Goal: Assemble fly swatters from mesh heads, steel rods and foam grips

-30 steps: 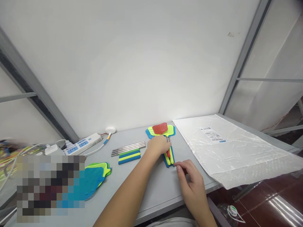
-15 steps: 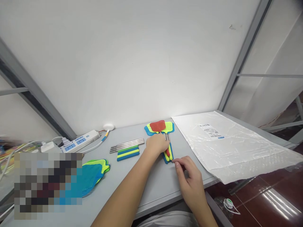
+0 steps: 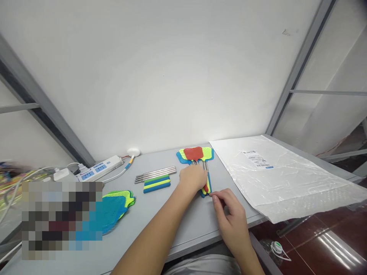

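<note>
Several fly swatters lie overlapping near the wall, with a red head point(image 3: 194, 153) on top of yellow-green heads point(image 3: 208, 153) and blue heads point(image 3: 181, 157). My left hand point(image 3: 194, 176) is closed over their metal rods and handles, around the red fly swatter, and hides part of them. Below it show the ends of the red, yellow and blue handles point(image 3: 204, 191). At the blue handle's end, my right hand point(image 3: 231, 212) has thumb and forefinger pinched together; whether anything is between them cannot be made out.
To the left lie loose metal rods point(image 3: 156, 174), blue, yellow and green handles point(image 3: 156, 184) and a pile of swatter heads point(image 3: 114, 210). A power strip point(image 3: 100, 168) stands by the wall. A white plastic mailer bag point(image 3: 275, 179) covers the right side of the grey table point(image 3: 183, 236).
The view has shifted slightly. The red swatter's handle end has drawn in closer to my left hand, and the red head sits a little differently. My right hand keeps its pinch by the handle ends.
</note>
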`<state>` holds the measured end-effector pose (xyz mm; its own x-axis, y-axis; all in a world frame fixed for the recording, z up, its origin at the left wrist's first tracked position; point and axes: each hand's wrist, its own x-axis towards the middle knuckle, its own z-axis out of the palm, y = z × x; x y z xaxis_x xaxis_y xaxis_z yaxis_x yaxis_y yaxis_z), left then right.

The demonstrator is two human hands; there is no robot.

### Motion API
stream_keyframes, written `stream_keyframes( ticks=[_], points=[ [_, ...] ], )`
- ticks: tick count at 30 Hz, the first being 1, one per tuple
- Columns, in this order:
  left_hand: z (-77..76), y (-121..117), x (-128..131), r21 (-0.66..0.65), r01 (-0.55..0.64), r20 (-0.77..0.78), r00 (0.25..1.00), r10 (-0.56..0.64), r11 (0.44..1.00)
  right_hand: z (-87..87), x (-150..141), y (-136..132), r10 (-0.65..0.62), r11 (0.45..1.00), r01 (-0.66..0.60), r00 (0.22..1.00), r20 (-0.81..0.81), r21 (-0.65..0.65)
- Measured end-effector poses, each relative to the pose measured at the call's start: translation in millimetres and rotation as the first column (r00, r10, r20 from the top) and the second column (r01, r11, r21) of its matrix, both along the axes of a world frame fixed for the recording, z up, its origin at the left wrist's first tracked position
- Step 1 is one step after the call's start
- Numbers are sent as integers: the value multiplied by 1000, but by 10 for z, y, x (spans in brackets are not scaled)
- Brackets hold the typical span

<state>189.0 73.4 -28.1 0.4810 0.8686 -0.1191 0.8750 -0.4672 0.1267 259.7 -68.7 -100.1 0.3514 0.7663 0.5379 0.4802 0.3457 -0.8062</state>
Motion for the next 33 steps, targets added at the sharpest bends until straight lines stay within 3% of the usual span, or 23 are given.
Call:
stream_keyframes(
  ticks=[6, 11, 19, 33],
  points=[
    [-24, -45, -273, 100, 28, 119, 992, -40, 995, -13, 11, 10, -9, 998, 9, 1000, 8, -56],
    [-164, -165, -454, 170, 69, 260, 959, -112, 983, -64, 37, 68, -94, 974, 121, 985, 145, -190],
    [-420, -180, -411, 185, 65, 369, 920, -131, 981, -52, -15, 177, -35, 906, 205, 908, 418, -370],
    [-521, -93, -383, 162, 50, 397, 911, -112, 986, 17, -56, 226, 28, 850, 277, 826, 563, -448]
  ],
)
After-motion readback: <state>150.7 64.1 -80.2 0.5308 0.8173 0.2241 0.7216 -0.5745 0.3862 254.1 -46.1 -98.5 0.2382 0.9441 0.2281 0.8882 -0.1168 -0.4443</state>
